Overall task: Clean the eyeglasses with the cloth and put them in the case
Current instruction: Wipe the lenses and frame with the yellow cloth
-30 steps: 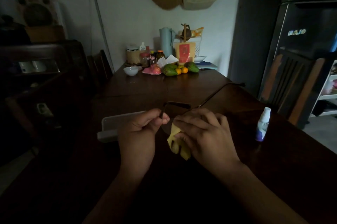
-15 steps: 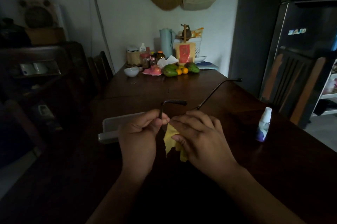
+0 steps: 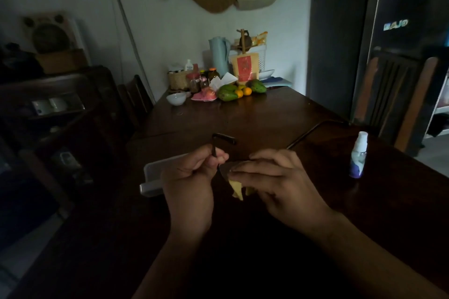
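Pinching the eyeglasses (image 3: 223, 138) at frame centre, the left hand (image 3: 192, 177) is curled tight; the yellow cloth (image 3: 237, 190) is pinched against them by the right hand (image 3: 274, 177). The pale case (image 3: 153, 176) is laid crosswise just left, nearest the left hand.

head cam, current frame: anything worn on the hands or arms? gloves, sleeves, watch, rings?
Nothing worn that shows. The left hand and right hand are bare, no gloves. The left forearm and right forearm are uncovered down to the bottom edge of the frame, with no sleeve or cuff in view. No watch, bracelet or ring is visible, though the dim light could hide a thin ring.
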The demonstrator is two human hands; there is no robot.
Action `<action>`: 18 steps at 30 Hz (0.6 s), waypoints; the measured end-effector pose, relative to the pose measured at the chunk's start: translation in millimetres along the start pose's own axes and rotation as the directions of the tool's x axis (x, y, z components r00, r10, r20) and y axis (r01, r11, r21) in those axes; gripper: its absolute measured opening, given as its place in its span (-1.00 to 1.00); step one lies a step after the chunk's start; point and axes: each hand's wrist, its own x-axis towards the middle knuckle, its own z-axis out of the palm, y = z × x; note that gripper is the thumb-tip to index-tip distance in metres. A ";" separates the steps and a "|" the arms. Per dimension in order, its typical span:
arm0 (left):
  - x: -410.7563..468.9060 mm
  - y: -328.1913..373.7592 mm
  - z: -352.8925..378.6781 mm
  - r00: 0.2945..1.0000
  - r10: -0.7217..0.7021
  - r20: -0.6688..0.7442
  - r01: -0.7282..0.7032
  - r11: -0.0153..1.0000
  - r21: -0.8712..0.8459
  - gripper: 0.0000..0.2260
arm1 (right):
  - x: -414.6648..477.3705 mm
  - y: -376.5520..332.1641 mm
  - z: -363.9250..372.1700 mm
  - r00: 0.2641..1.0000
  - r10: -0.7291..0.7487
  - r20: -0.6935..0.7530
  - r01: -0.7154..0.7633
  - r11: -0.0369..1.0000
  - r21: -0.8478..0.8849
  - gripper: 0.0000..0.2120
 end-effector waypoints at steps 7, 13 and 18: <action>1.2 -3.1 -1.2 1.000 0.007 -0.002 -0.007 1.000 0.005 -0.63 | -1.3 5.0 -0.6 0.999 -0.045 0.025 0.044 0.999 0.025 -0.60; 1.6 -5.3 -1.1 0.999 -0.027 -0.026 0.025 0.997 -0.070 -0.62 | -0.9 2.9 -0.7 0.997 -0.070 0.041 0.071 0.997 -0.012 -0.60; 1.4 -3.3 -0.7 1.000 -0.004 0.026 0.007 0.995 -0.103 -0.58 | 2.6 -6.0 0.6 0.998 -0.019 0.064 0.025 0.994 -0.106 -0.48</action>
